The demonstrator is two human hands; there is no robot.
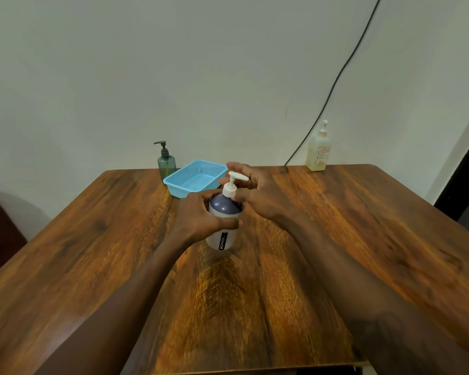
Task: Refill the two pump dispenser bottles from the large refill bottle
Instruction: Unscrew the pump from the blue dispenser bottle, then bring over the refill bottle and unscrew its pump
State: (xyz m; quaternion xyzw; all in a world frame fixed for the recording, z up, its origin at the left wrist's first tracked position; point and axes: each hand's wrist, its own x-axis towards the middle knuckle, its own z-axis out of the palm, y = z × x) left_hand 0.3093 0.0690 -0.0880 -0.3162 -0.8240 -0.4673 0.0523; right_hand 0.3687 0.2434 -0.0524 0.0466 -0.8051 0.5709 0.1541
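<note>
A white pump bottle (222, 234) with a dark blue shoulder and a white pump head stands in the middle of the wooden table (336, 239). My left hand (201, 216) grips its body just below the shoulder. My right hand (255, 190) is at the pump, thumb and fingers pinching the white collar, the other fingers spread behind the nozzle. A small green pump bottle (167, 163) with a dark pump stands at the far left edge. A tall pale yellow pump bottle (318, 152) stands at the far right edge.
A light blue plastic basket (184, 182) sits empty at the back of the table, right behind my hands. A black cable (336, 79) runs down the wall. A dark red seat (0, 226) is at the left.
</note>
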